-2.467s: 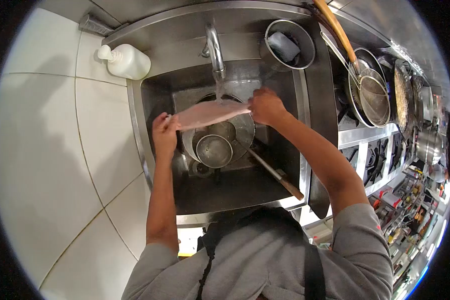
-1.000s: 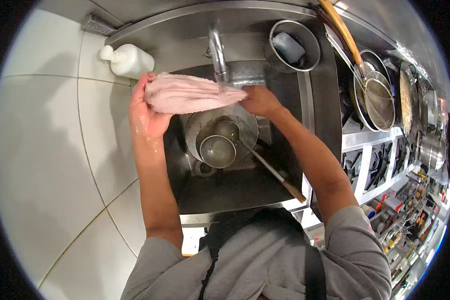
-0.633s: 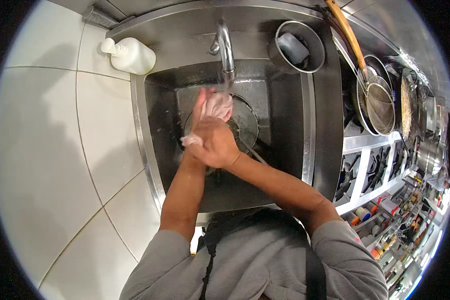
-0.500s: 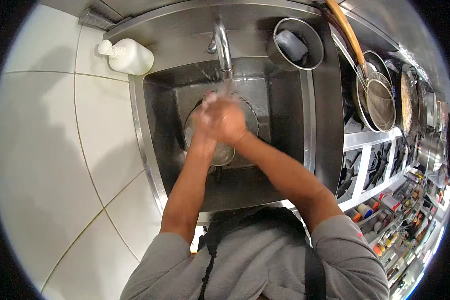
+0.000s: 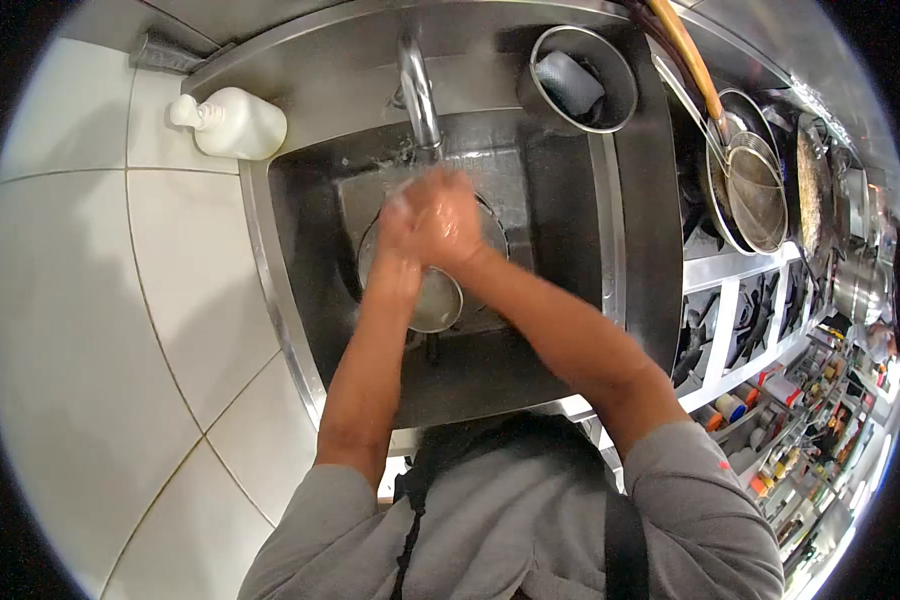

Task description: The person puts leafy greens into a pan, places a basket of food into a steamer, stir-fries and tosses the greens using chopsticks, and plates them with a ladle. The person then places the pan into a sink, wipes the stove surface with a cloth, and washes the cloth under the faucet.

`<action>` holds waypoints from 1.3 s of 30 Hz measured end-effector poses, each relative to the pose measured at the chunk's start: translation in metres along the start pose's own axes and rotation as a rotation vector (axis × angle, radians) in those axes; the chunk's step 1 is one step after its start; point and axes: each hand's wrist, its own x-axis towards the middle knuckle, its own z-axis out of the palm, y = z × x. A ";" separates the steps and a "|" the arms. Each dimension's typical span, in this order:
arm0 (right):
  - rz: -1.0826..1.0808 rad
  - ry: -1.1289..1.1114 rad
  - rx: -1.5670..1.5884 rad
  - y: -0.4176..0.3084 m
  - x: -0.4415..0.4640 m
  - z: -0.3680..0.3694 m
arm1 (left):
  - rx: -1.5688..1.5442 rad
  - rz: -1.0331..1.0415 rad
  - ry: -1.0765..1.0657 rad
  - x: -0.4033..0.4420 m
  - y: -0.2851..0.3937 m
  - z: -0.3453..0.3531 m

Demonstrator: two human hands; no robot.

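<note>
Under the faucet point(image 5: 420, 95), my two hands are pressed together over the sink, blurred by motion. My right hand point(image 5: 450, 220) is closed over my left hand point(image 5: 394, 235), which is closed too. Between them the pink cloth is bunched up and almost wholly hidden; just a pale blurred bit shows at the left. Wet skin glistens on my right hand. Below my hands, in the sink point(image 5: 510, 375), the rim of a large round metal pan point(image 5: 499, 222) and a smaller round metal bowl point(image 5: 439, 302) are partly covered by my hands and forearms.
A white pump bottle point(image 5: 240, 124) stands at the sink's back left corner. Behind the sink's right corner is a metal pot point(image 5: 610, 85) with a grey pad inside. Strainers point(image 5: 757, 200) and pans lie over the stove at the right. White tiles line the left.
The pink cloth was stretched between my hands, then bunched up in my left hand. My right hand has moved left onto my left hand, and both are now together below the faucet.
</note>
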 end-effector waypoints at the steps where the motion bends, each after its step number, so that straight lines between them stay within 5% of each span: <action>1: -0.045 0.052 0.017 0.004 -0.006 0.003 | -0.112 -0.045 -0.006 0.002 -0.002 -0.002; 4: -0.047 0.101 0.069 0.019 -0.005 -0.002 | -0.026 -0.006 -0.038 0.018 0.005 -0.008; 7: 1.131 -0.103 0.934 0.060 0.006 -0.002 | 0.847 0.201 -0.055 0.003 0.042 0.042; 8: 1.231 -0.131 1.234 0.059 0.005 -0.004 | 1.466 0.620 -0.160 0.001 0.044 0.046; 10: 1.380 -0.197 1.839 0.054 0.011 -0.010 | 1.308 0.710 -0.056 0.005 0.020 0.032; 12: 1.509 -0.184 1.650 0.044 0.006 -0.011 | 0.789 0.393 0.021 -0.006 0.010 0.039; 13: 1.568 -0.176 1.556 0.039 0.005 -0.010 | 0.845 0.359 0.029 -0.007 0.012 0.039; 16: 1.462 -0.054 1.698 0.027 -0.001 -0.002 | 0.923 0.301 0.054 -0.014 0.021 0.049; 21: 1.325 -0.158 1.403 0.020 -0.003 -0.004 | 1.012 0.496 0.040 0.007 0.016 0.033; 22: 1.308 -0.136 1.319 0.016 -0.005 -0.004 | 0.796 0.346 0.111 0.010 0.012 0.028; 24: 0.907 -0.224 0.597 0.033 -0.015 0.015 | 0.361 0.061 0.251 0.011 0.019 0.034; 26: 0.655 -0.333 0.195 0.052 -0.010 0.027 | 0.103 -0.049 0.231 0.018 0.019 0.027; 29: 0.450 -0.382 0.091 0.041 0.037 -0.004 | -0.109 -0.099 0.071 0.035 0.027 0.020; 31: 0.164 -0.190 0.112 0.029 0.057 -0.024 | -0.123 -0.185 0.225 0.031 0.033 0.015; 33: 0.190 -0.253 0.102 0.025 0.067 -0.032 | -0.056 -0.357 0.653 0.026 0.033 0.014; 35: 0.246 -0.215 0.188 0.030 0.043 -0.014 | -0.228 -0.362 0.398 0.026 0.007 -0.010; 37: -0.002 -0.248 -0.099 0.055 -0.005 0.028 | -0.339 -0.248 0.135 0.022 -0.004 -0.014; 38: 0.046 -0.302 0.013 0.013 -0.010 0.000 | -0.377 -0.364 -0.131 0.014 0.008 -0.011; 39: 0.053 -0.283 0.074 0.002 -0.023 -0.005 | -0.348 -0.342 -0.083 0.015 0.006 -0.011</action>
